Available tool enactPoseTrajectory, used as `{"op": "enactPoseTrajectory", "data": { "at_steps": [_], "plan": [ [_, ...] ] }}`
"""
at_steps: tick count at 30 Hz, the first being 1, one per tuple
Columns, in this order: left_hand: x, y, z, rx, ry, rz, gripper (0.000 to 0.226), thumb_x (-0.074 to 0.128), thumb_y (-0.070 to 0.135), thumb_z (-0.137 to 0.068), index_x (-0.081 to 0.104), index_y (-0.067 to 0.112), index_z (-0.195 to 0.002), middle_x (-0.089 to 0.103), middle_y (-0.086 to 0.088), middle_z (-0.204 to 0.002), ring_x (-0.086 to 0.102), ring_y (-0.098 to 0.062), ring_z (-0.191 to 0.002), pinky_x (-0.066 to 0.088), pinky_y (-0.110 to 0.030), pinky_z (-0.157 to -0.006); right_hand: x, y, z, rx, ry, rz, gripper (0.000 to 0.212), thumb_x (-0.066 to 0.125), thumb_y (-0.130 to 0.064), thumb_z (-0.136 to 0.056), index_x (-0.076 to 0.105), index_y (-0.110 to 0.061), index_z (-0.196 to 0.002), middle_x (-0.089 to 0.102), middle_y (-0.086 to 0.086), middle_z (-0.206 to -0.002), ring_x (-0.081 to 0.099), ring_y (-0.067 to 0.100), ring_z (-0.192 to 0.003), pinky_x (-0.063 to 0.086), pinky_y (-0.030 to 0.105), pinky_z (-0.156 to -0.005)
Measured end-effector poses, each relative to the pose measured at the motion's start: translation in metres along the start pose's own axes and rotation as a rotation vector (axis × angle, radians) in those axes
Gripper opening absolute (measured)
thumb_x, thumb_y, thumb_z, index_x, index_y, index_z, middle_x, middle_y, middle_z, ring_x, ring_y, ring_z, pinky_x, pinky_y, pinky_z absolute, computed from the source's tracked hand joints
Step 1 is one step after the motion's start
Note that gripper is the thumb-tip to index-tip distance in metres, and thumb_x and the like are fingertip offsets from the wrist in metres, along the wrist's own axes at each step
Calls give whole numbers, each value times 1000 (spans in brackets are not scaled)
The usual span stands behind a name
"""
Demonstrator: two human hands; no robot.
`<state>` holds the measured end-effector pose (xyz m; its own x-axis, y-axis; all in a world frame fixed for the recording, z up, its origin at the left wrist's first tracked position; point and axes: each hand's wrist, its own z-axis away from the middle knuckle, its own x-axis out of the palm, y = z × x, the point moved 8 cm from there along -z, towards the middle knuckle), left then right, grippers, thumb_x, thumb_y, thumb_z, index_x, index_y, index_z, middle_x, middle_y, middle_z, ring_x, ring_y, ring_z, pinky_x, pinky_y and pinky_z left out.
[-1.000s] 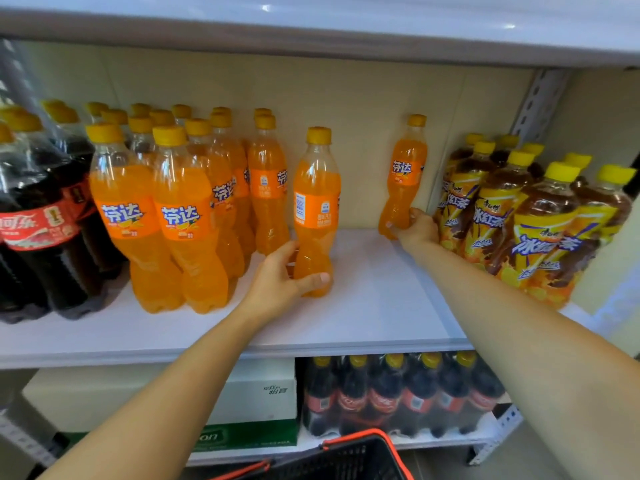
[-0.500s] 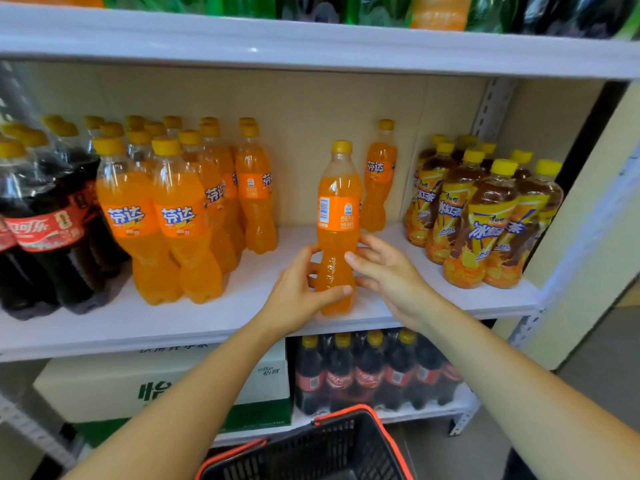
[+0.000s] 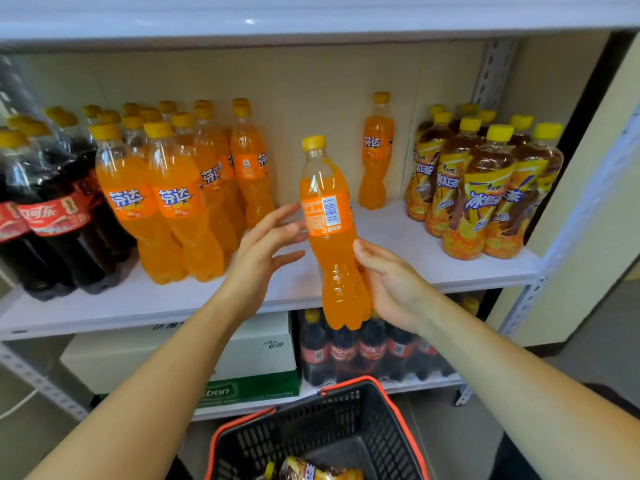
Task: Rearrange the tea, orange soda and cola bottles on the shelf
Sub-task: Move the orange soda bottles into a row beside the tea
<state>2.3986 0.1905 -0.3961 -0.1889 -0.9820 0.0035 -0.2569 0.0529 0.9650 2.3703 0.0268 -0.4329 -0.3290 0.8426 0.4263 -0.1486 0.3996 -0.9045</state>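
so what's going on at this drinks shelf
A person is sorting drinks on a white shelf. The right-hand grip holds a clear plastic orange soda bottle with a yellow cap by its lower half, lifted in front of the shelf edge. The left-hand grip is open beside its label. More orange soda bottles stand on the left next to dark cola bottles, a lone orange soda bottle stands at the back, and brown tea bottles with yellow labels fill the right end.
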Motion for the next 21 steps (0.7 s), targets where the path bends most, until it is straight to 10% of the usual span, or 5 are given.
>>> {"op": "enactPoseTrajectory", "data": {
  "at_steps": [14, 21],
  "plan": [
    [-7, 3, 6, 38, 160, 144, 58, 80, 29, -80, 59, 13, -133, 77, 2, -106, 73, -16, -101, 58, -28, -80, 12, 15, 1, -21, 85, 387, 54, 77, -44, -77, 66, -19, -124, 74, 8, -118, 71, 27, -109, 56, 46, -99],
    [-2, -4, 1, -80, 53, 153, 44, 64, 33, -85, 65, 23, -127, 74, 2, -112, 71, -14, -103, 56, -31, -87, 8, 24, 3, 14, 99, 211, 59, 68, -40, -83, 59, -8, -131, 70, 20, -124, 68, 39, -115, 53, 52, -102]
  ]
}}
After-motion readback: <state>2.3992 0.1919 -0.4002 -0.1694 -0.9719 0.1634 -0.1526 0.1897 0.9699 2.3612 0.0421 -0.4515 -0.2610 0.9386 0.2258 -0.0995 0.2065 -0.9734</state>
